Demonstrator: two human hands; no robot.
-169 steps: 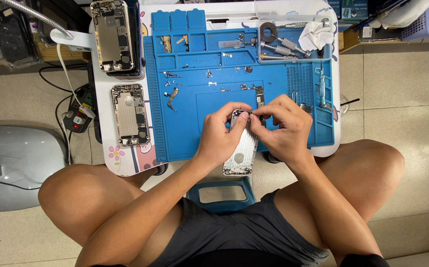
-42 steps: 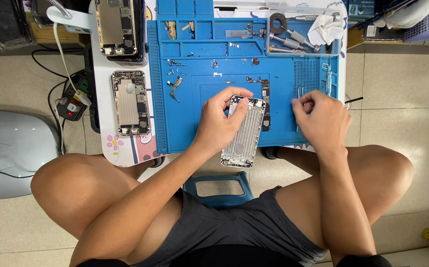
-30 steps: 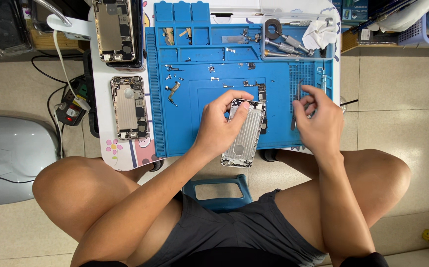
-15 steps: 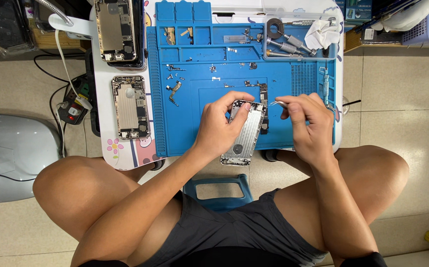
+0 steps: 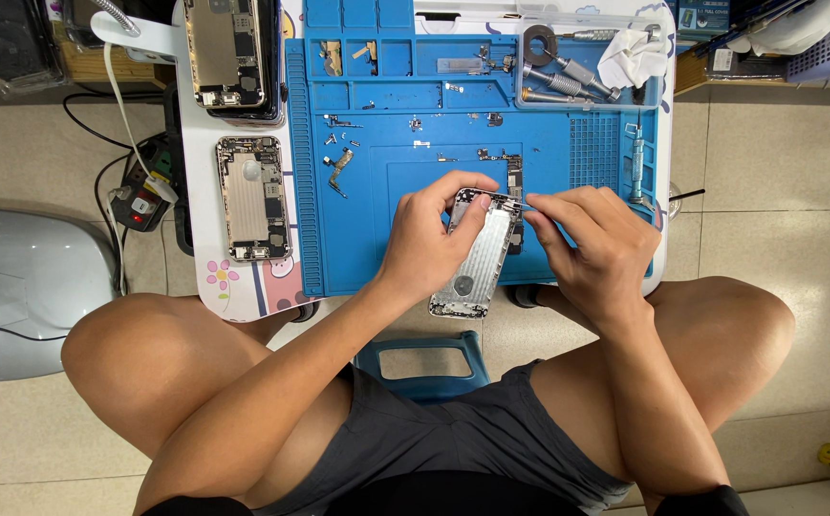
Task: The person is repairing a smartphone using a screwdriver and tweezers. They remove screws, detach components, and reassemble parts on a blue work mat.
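Beige floor tiles surround a blue silicone repair mat (image 5: 386, 220), where the left hand (image 5: 431, 239) grasps a silver phone housing (image 5: 475, 258), long axis near-to-far, while the right hand (image 5: 592, 244) pinches thin metal tweezers (image 5: 518, 204) at its far right corner.

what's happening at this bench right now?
A seated person is working on an opened silver phone housing over a blue work mat. The left hand steadies the housing, which overhangs the mat's near edge. The right hand holds a thin tool, probably tweezers, at the housing's top end. Small screws and parts lie scattered on the mat, and two more opened phones lie on the table to the left.
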